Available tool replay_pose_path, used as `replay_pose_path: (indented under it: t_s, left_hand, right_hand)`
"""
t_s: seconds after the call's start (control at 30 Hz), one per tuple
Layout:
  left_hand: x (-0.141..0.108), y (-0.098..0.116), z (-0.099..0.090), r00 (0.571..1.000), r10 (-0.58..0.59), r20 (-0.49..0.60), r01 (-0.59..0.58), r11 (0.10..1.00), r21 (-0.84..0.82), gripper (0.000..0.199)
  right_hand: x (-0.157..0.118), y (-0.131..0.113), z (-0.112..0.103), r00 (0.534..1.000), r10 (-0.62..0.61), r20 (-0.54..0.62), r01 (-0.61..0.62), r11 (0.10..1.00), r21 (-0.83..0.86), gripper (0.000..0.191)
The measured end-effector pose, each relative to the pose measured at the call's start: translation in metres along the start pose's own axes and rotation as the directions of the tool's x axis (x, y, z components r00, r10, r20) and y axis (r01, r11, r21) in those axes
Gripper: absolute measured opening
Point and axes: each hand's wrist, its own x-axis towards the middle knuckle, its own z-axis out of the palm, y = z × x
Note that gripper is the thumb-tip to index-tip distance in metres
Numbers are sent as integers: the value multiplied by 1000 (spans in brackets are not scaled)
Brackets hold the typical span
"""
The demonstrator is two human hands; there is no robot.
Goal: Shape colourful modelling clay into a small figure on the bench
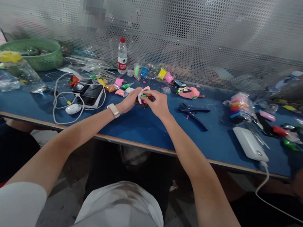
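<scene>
Over the middle of the blue table, my two hands meet around a small multicoloured piece (pixel 143 96), apparently modelling clay, with white, pink and green parts. My left hand (pixel 130 101), below a pale wristband, is closed on its left side. Pinched fingers of my right hand (pixel 157 103) hold it from the right, and hide part of it. Packets of coloured clay, among them an orange packet (pixel 111 88), lie just left of my hands. A pink clay figure (pixel 190 92) with yellow and green parts rests beyond my right hand. Dark-handled pliers (pixel 194 115) lie open to the right.
A water bottle (pixel 122 57) stands by the perforated metal screen (pixel 166 22). On the left are a green basket (pixel 47 57), a tipped plastic jar (pixel 24 70) and a looped white cable (pixel 55 102). A white power bank (pixel 250 143) trails a cable at right. People sit on both sides.
</scene>
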Motion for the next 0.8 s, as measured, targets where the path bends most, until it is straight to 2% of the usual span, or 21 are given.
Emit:
replay_pose_path:
  t_s: [0.17, 0.3, 0.5, 0.8]
  left_hand:
    - [-4, 2, 3, 1000, 22, 20, -23, 998, 59, 35]
    - [-6, 3, 5, 999, 33, 21, -35, 996, 85, 33]
    - [-8, 6, 7, 998, 48, 39, -51, 994, 95, 32]
    - [-6, 3, 2, 989, 84, 124, -111, 967, 229, 40]
  right_hand:
    - [1, 4, -8, 997, -49, 56, 48, 999, 19, 31]
    - [2, 6, -8, 999, -25, 28, 25, 999, 26, 30]
    - [2, 4, -6, 999, 4, -40, -2, 998, 60, 40]
    - [2, 3, -13, 1000, -3, 10, 2, 995, 102, 45]
